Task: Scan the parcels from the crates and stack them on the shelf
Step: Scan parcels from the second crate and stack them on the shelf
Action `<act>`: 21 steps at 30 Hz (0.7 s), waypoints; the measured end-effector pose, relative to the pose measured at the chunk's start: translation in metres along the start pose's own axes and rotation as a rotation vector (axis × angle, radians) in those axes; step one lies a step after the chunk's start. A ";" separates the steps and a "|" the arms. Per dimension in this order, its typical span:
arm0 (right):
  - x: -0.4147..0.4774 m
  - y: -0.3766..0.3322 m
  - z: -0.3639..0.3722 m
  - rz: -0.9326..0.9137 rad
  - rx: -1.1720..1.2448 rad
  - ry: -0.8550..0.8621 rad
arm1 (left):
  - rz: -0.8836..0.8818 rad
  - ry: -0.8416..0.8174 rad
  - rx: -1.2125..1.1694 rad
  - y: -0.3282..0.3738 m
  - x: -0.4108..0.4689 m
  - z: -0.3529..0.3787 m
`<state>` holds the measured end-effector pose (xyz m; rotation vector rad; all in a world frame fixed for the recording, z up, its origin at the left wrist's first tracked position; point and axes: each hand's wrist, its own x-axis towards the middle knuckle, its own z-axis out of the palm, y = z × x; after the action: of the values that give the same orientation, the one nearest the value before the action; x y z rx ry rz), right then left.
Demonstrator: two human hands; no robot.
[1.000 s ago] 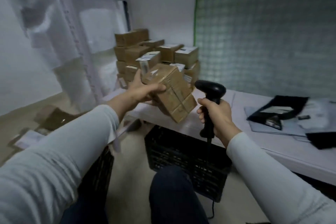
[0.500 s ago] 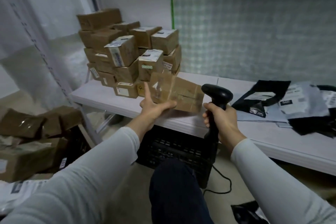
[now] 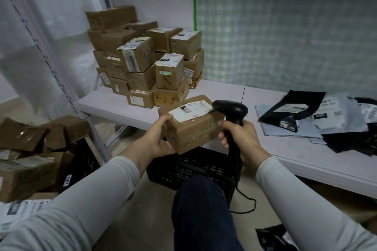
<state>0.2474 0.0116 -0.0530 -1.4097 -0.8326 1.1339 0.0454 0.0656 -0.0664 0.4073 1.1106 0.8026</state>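
The left hand (image 3: 161, 139) grips a brown cardboard parcel with a white label (image 3: 193, 128), held just off the edge of the white shelf (image 3: 120, 105). The right hand (image 3: 243, 138) is wrapped round a black handheld scanner (image 3: 230, 108) with its head at the label: scanning, I judge, not yet stacked. A pile of brown boxes (image 3: 142, 63) stands on the shelf, but the black plastic crate at the left (image 3: 81, 161) is heaped with more brown parcels (image 3: 24, 175), and the black crate below the hands (image 3: 183, 171) hides its contents.

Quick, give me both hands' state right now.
Left hand: grips the cardboard parcel, label facing up.
Right hand: grips the black barcode scanner by its handle.
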 end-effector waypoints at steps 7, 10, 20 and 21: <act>-0.006 -0.009 -0.001 0.013 -0.030 -0.064 | 0.135 0.031 0.070 0.003 -0.007 -0.007; -0.011 -0.016 0.004 0.023 0.009 -0.110 | 0.217 -0.008 0.048 0.010 -0.011 -0.013; -0.032 -0.048 0.018 0.198 0.287 -0.266 | 0.530 0.022 0.047 0.023 -0.022 -0.024; -0.033 -0.049 0.019 0.227 0.322 -0.279 | 0.554 0.028 0.042 0.023 -0.023 -0.023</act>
<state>0.2246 -0.0056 0.0025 -1.1110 -0.6542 1.5893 0.0111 0.0613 -0.0462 0.7592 1.0518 1.2732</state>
